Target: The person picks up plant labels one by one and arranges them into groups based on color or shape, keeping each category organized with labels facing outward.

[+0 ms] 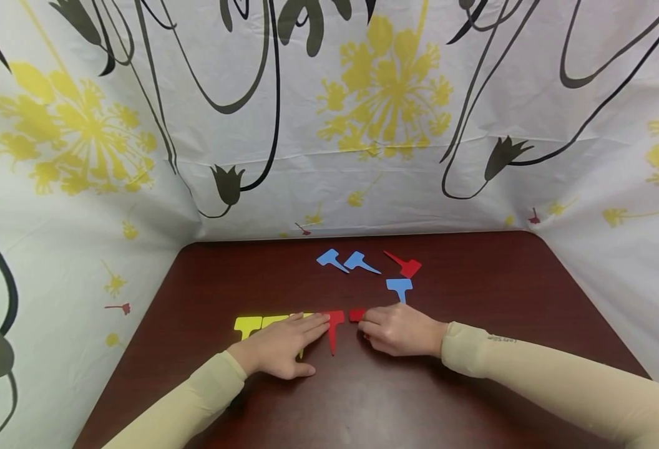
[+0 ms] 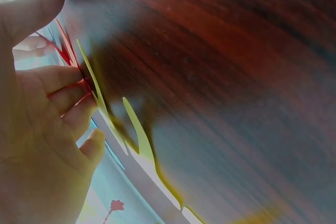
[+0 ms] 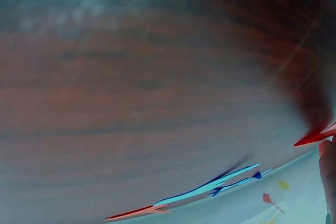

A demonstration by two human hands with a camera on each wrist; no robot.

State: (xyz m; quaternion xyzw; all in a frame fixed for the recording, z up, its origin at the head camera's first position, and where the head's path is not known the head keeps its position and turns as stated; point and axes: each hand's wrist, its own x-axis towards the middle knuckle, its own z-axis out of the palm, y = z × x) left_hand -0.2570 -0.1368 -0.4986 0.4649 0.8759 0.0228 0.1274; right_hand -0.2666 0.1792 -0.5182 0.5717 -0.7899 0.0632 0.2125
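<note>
Flat T-shaped plant labels lie on a dark table. My left hand (image 1: 281, 346) rests with fairly straight fingers over a row of yellow labels (image 1: 248, 324), its fingertips touching a red label (image 1: 336, 319) at the row's right end. The left wrist view shows the palm side and a yellow label's pointed stem (image 2: 137, 129). Just to the right, my right hand (image 1: 402, 330) pinches another red label (image 1: 356, 315), mostly hidden by its fingers. A corner of that label (image 3: 314, 137) shows in the right wrist view. Directly behind the right hand lies a blue label (image 1: 399, 285).
Farther back lie two blue labels (image 1: 328, 257) and one red label (image 1: 410, 268). The brown table (image 1: 475, 274) ends at a patterned white cloth (image 1: 307, 137) hanging behind it and at both sides.
</note>
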